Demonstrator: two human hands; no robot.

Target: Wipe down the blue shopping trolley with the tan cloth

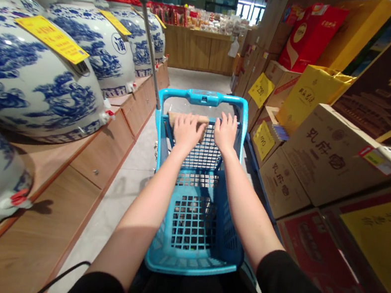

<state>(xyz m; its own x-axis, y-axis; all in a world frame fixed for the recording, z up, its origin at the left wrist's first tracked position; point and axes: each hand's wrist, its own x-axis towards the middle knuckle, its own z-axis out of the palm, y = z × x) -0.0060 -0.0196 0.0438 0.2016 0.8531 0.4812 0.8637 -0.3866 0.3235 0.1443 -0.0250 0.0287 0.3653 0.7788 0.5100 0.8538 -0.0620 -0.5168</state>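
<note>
A blue plastic shopping basket cart [193, 262] with mesh walls and floor stands in front of me. My left hand [187, 134] lies at its far end, fingers spread over a tan piece [173, 118] that looks like cardboard or wood. Beside it, my right hand [225, 134] rests on the top edge of the far mesh panel [206, 154], its fingers stretched forward and apart. Beyond both hands runs the blue handle-like rim [204, 98]. What lies under my palms is partly hidden.
Large blue-and-white porcelain jars [45, 74] with red cloth tops line a wooden shelf [78, 186] on the left. A thin pole [151, 42] rises at the cart's left corner. Stacked cartons [324, 159] and gift bags flank the right. Ahead, a wooden counter [197, 51] carries packaged goods.
</note>
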